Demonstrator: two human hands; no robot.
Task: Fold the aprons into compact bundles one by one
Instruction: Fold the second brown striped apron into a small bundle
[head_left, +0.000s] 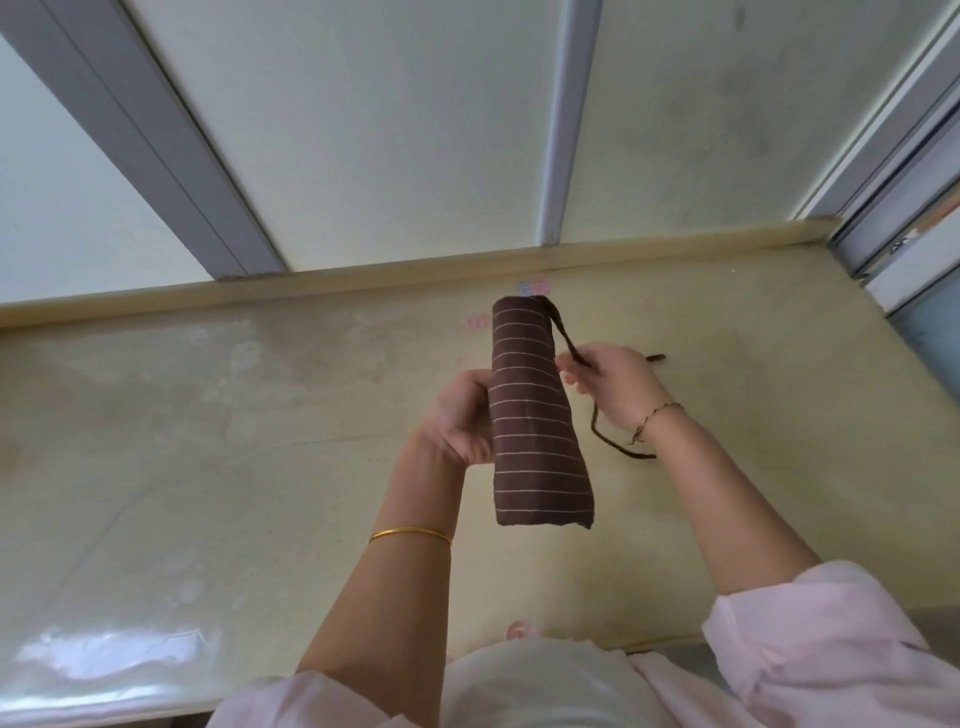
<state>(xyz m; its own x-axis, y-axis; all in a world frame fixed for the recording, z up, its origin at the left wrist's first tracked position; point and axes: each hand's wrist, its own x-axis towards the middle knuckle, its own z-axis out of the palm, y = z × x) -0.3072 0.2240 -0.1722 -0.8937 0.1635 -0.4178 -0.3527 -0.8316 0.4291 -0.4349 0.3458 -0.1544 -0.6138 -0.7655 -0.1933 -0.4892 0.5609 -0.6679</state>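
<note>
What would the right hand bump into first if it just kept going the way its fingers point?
Probably the rolled striped apron. The right hand, pinching the apron's tie string, points its fingers left toward the roll, which the left hand holds upright. Depth is unclear from one view.

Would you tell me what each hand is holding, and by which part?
The left hand grips the rolled apron around its middle; the right hand pinches its tie string partway along.

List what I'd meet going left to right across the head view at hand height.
Left hand gripping the roll → rolled brown striped apron, held up off the counter → right hand pinching the apron's tie string → string's loose end past the right hand.
</note>
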